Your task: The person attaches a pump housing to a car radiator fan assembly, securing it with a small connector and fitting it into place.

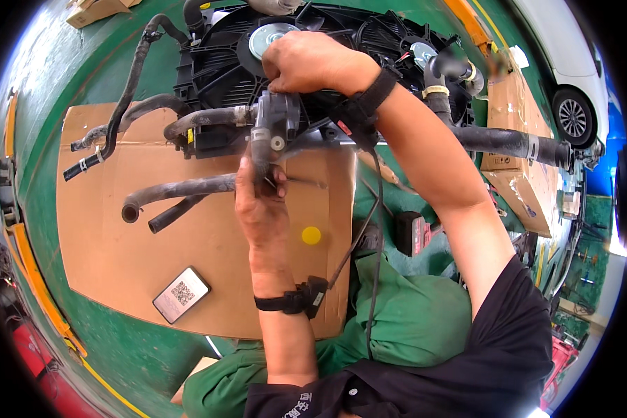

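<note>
A grey-black pump-like part [281,115] with hoses on it sits at the front edge of a black radiator fan assembly [219,59]. My left hand [258,209] is closed around the short rubber hose [260,148] at the part's lower end; its fingertips show on the right side. Above, my right hand [317,64] reaches over the fan hub [268,40], its fingers curled down at the part's top. What those fingers pinch is hidden behind the hand. Another rubber hose [205,117] runs left from the part, with a metal clamp at the joint.
Beneath lies a cardboard sheet [118,244] with loose hoses [181,189], a phone [181,295] and a yellow disc [311,235]. A cordless tool [412,233] stands right of it. A thick hose [505,142] sticks out right, near a cardboard box [519,174]. Cables hang from my wrists.
</note>
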Demonstrator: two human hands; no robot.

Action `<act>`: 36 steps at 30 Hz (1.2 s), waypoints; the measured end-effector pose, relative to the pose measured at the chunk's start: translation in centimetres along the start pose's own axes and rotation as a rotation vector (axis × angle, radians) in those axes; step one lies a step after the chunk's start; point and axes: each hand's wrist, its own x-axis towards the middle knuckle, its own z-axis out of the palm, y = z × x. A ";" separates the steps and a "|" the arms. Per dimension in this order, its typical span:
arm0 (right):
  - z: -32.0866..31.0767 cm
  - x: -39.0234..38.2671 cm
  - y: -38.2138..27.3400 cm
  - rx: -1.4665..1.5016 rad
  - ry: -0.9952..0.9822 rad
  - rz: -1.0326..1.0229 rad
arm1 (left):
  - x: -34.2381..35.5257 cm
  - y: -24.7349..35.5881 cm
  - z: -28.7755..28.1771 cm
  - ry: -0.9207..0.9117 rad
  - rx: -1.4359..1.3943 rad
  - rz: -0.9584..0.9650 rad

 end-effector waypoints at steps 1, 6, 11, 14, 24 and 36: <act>-0.1 0.1 0.0 0.001 -0.030 -0.035 | 0.0 0.0 0.0 0.001 -0.004 -0.002; 1.1 0.7 -0.5 -0.105 -0.080 0.066 | -0.1 0.0 0.2 0.013 0.010 -0.002; 0.4 -0.1 0.0 -0.019 -0.026 0.041 | -0.3 -0.1 0.2 0.015 0.009 -0.023; 0.8 0.9 -0.5 -0.135 -0.079 0.037 | -0.2 -0.1 0.3 0.017 0.017 -0.024; -0.1 0.2 -0.8 -0.136 -0.122 0.041 | 0.0 -0.2 0.3 0.006 0.027 -0.028; 0.7 0.7 -0.5 -0.173 -0.111 0.065 | -0.3 -1.8 -2.1 -0.059 0.116 0.044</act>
